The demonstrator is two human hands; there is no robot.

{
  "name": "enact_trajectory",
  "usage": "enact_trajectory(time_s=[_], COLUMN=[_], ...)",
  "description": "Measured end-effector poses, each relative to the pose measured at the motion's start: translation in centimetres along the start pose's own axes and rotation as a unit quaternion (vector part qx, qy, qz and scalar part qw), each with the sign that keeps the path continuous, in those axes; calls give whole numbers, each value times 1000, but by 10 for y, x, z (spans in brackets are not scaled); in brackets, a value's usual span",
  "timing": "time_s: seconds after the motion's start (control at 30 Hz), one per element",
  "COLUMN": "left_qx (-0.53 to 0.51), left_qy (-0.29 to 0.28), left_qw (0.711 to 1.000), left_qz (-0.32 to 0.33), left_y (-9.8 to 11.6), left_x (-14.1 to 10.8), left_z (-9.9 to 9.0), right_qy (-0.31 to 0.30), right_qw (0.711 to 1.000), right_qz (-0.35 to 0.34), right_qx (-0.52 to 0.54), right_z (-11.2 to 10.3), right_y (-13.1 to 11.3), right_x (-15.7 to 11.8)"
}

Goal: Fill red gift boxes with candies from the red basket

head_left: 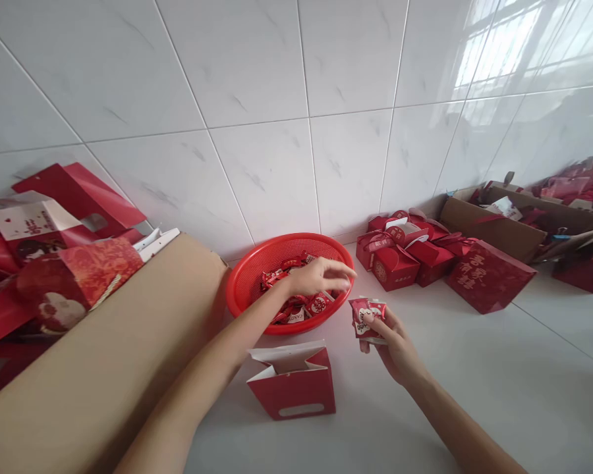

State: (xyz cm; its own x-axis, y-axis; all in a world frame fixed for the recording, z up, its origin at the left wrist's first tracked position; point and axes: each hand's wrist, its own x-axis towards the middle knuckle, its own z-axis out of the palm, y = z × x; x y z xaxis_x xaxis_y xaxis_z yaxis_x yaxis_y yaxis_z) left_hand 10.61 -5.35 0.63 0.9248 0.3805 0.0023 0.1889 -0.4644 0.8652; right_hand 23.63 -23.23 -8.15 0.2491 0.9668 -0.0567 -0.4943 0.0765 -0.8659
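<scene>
My left hand (321,275) hovers over the right side of a red plastic basket (234,289), its fingers stretched toward the right and nothing visible in them. Wrapped candies (296,315) in red and white lie inside the basket, partly hidden by my hand and forearm. To the right of the basket, my right hand (393,342) pinches red-and-white candy packets (363,319) between thumb and fingers; they seem stacked, and I cannot tell how many. A red paper gift box (301,392) with its top open stands upright just in front of the basket.
On the left, a large cardboard box (128,329) holds red gift bags (99,263). Closed red gift boxes (395,266) and a taller red box (491,276) stand at the back right. Beyond them are open cardboard boxes (494,227). A tiled wall (261,171) bounds the counter (474,368).
</scene>
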Motion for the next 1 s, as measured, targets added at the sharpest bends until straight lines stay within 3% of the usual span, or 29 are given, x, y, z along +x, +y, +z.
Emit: enact_trajectory(time_s=[0.07, 0.13, 0.2, 0.27, 0.43, 0.7, 1.0], left_qx=[58, 168, 253, 281, 308, 335, 315], left_qy=[84, 165, 194, 197, 154, 148, 156], left_qw=[994, 966, 931, 914, 898, 878, 894], left_qz=[-31, -105, -178, -217, -273, -309, -277], left_y=[-14, -32, -52, -69, -94, -102, -112], left_x=[4, 6, 3, -3, -13, -7, -4], left_z=[-24, -49, -68, -79, -83, -82, -82], right_qy=[10, 18, 19, 12, 0, -5, -4], right_qw=[1000, 1000, 1000, 999, 998, 997, 997], right_qz=[1, 7, 17, 29, 48, 66, 70], right_qx=[4, 9, 17, 26, 39, 42, 37], right_z=[0, 1, 1, 0, -1, -2, -2], right_y=[-2, -5, -6, -7, -4, -1, 0], right_x=[0, 1, 1, 1, 3, 3, 2])
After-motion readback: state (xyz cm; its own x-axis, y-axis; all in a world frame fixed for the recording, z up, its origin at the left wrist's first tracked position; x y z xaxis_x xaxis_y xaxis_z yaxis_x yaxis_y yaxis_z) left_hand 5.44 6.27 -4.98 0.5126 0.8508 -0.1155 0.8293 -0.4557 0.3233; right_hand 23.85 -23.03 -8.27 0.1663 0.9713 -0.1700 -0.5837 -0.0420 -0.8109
